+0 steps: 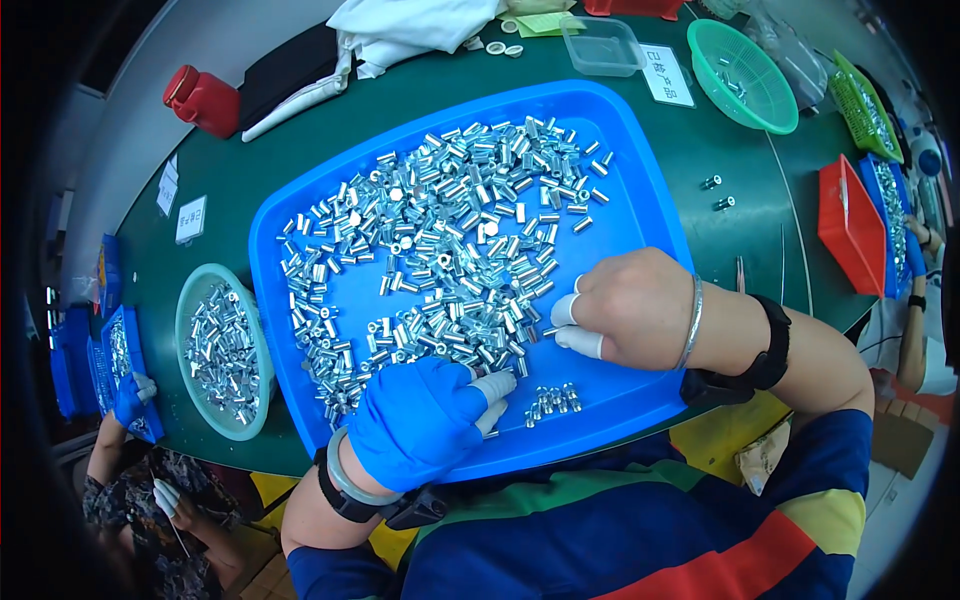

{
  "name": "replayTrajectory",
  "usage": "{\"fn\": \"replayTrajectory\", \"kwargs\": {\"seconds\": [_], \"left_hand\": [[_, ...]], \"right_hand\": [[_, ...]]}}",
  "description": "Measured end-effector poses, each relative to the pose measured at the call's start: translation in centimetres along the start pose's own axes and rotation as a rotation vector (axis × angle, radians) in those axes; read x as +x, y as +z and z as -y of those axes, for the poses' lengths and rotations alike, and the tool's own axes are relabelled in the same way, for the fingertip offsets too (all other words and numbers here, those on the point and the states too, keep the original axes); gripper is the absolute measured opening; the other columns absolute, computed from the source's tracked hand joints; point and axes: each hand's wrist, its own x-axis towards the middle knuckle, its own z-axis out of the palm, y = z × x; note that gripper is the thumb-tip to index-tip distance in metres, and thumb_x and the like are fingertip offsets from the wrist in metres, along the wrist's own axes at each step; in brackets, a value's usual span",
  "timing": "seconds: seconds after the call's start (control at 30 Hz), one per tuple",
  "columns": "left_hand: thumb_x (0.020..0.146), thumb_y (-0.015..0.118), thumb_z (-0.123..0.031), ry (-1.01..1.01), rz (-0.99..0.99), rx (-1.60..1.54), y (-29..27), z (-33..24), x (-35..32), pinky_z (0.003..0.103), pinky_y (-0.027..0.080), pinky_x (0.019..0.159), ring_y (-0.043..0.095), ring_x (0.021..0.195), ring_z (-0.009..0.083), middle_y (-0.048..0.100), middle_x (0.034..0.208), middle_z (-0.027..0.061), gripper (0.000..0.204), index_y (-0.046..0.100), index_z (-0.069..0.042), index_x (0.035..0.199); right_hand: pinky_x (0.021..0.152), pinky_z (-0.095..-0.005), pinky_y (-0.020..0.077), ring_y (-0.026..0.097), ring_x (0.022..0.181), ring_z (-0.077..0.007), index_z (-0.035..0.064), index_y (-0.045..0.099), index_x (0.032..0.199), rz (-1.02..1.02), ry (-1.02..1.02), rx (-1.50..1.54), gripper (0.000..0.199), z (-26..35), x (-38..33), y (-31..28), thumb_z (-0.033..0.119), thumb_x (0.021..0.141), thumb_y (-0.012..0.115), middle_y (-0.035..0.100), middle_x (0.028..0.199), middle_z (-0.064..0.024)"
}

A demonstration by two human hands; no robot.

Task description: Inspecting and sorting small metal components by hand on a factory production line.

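A big blue tray holds a spread heap of shiny metal rivet nuts. My left hand, wrapped in blue with white finger covers, is closed low over the tray's near side; the end of a rivet nut shows under its fingertips. At the heap's right edge my right hand pinches a rivet nut between white-covered thumb and finger. Between the hands, nearer me, a small group of rivet nuts stands apart on the tray floor.
Left of the tray is a pale green basket full of rivet nuts. A green basket, a clear box and a red bin stand beyond and right. Two loose rivet nuts lie on the table. Co-workers' hands are at both sides.
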Motion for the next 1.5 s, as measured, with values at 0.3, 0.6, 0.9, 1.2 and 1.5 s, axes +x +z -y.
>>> {"fn": "replayTrajectory", "kwargs": {"seconds": [0.3, 0.6, 0.9, 1.2, 1.5], "left_hand": [[0.077, 0.067, -0.022, -0.021, 0.002, -0.009, -0.8, 0.3, -0.2, 0.035, 0.039, 0.043, 0.054, 0.051, 0.0223, 0.05, 0.058, 0.0059, 0.021, 0.067, -0.015, 0.097], [0.079, 0.064, -0.022, 0.008, 0.06, -0.063, -0.7, 0.5, -0.7, 0.036, 0.04, 0.045, 0.055, 0.055, 0.023, 0.052, 0.062, 0.0073, 0.024, 0.065, -0.014, 0.101], [0.079, 0.061, -0.018, 0.036, 0.059, -0.056, -0.5, 0.5, -0.7, 0.035, 0.04, 0.043, 0.055, 0.052, 0.0233, 0.053, 0.059, 0.0072, 0.025, 0.065, -0.012, 0.103], [0.075, 0.068, -0.019, 0.068, 0.08, 0.037, -0.1, 0.2, -0.4, 0.034, 0.038, 0.04, 0.052, 0.046, 0.0217, 0.05, 0.052, 0.0056, 0.026, 0.069, -0.016, 0.101], [0.083, 0.055, -0.015, 0.135, 0.135, 0.045, 0.4, 0.0, 0.0, 0.036, 0.037, 0.038, 0.053, 0.048, 0.0226, 0.05, 0.056, 0.0077, 0.024, 0.064, -0.009, 0.104]], "right_hand": [[0.056, -0.0364, 0.0469, 0.06, 0.063, -0.0263, 0.0132, 0.067, 0.082, 0.037, 0.141, 0.185, 0.009, -0.9, -0.2, -0.4, 0.018, 0.074, 0.069, 0.06, 0.067, -0.0076], [0.05, -0.0337, 0.0443, 0.057, 0.062, -0.0207, 0.0162, 0.069, 0.088, 0.047, -0.223, 0.03, 0.018, 2.0, 0.5, -1.1, 0.016, 0.07, 0.065, 0.054, 0.064, -0.0029], [0.051, -0.0342, 0.0451, 0.058, 0.066, -0.0203, 0.0152, 0.067, 0.075, 0.221, -0.304, -0.075, 0.012, 1.8, 1.0, -0.7, 0.017, 0.063, 0.065, 0.053, 0.068, -0.0011], [0.053, -0.0364, 0.0461, 0.058, 0.067, -0.0233, 0.0137, 0.063, 0.065, 0.227, -0.287, 0.022, 0.01, 1.7, 1.3, -0.7, 0.016, 0.057, 0.068, 0.054, 0.067, -0.0026], [0.052, -0.0373, 0.0457, 0.058, 0.067, -0.0231, 0.0133, 0.061, 0.062, 0.226, -0.274, 0.087, 0.01, 1.1, 1.0, -1.1, 0.015, 0.055, 0.068, 0.053, 0.066, -0.003]]}}
